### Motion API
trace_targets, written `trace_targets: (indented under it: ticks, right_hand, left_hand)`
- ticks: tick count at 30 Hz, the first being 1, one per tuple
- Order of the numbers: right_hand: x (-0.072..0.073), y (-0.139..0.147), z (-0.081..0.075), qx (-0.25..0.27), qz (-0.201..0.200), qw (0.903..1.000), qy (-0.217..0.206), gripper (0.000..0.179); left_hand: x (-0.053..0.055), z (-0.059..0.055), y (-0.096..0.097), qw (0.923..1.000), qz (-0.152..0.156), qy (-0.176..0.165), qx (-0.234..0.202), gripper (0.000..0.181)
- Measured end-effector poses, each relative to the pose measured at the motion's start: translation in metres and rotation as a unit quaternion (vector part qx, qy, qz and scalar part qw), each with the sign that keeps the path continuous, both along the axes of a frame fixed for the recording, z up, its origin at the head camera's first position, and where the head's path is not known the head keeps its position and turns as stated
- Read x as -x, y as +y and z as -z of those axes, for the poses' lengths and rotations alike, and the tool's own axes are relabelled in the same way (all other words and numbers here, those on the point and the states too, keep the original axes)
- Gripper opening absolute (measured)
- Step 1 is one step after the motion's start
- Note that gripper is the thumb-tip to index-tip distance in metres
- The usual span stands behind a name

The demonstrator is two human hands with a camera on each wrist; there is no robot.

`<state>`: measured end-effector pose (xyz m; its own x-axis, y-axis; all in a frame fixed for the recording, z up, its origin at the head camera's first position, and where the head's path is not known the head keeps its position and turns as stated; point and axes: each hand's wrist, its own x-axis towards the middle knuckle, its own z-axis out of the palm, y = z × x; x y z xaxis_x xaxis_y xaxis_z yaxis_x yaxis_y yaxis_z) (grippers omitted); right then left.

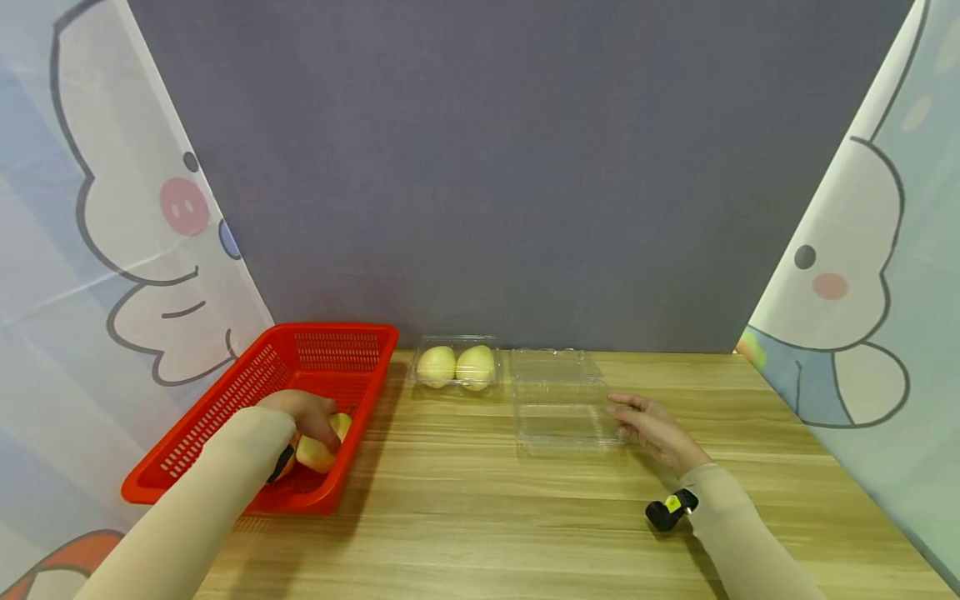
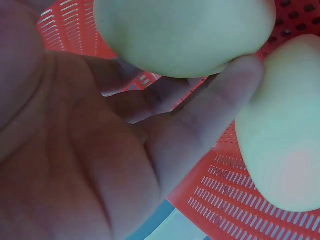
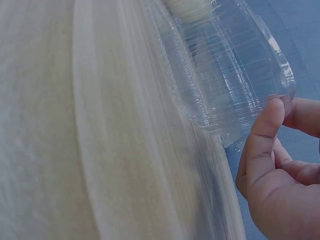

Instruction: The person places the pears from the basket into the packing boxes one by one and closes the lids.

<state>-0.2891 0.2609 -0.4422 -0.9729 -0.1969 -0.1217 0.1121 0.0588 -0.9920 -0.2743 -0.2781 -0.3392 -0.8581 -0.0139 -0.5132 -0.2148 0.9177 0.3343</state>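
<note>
And the left hand (image 1: 302, 411) dips into the red basket (image 1: 337, 351) toward the bench's (image 1: 465, 517) left edge, fingers curling round a pale yellow fruit (image 2: 185, 35), apparently to cradle it; thumb hidden. The right hand (image 1: 656, 429) pinches the clear container (image 1: 566, 422) near the far edge, likely steadying it. Smooth, plump fruit; see-through, ribbed plastic!

I face a wood-grain tabletop (image 1: 480, 525); a plain dark grey panel (image 1: 525, 167) stands at its far edge; a cartoon-printed left sheet (image 1: 52, 292) and a similar right sheet (image 1: 915, 350) border it
</note>
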Motion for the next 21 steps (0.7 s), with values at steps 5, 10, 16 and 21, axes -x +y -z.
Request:
trace_targets:
  ticks: [5, 10, 16, 21]
  right_hand:
    - [0.0013, 0.0022, 0.0014, 0.000, 0.000, 1.0000, -0.003, 0.061]
    - [0.0011, 0.0042, 0.0034, 0.000, 0.001, 1.0000, -0.005, 0.061]
    - [0.0016, 0.0028, 0.0031, -0.001, -0.002, 1.0000, 0.000, 0.061]
    - [-0.0005, 0.0008, 0.0008, 0.002, -0.002, 1.0000, 0.003, 0.061]
  left_hand:
    - [0.0023, -0.0010, -0.0015, 0.9996, 0.027, -0.009, 0.005, 0.099]
    - [0.0014, -0.0034, -0.0028, 0.9992, 0.038, -0.009, 0.010, 0.095]
    - [0.0004, -0.0055, -0.0043, 0.9979, 0.065, -0.003, 0.000, 0.092]
    - [0.0006, -0.0083, -0.0060, 0.9973, 0.073, -0.001, -0.009, 0.094]
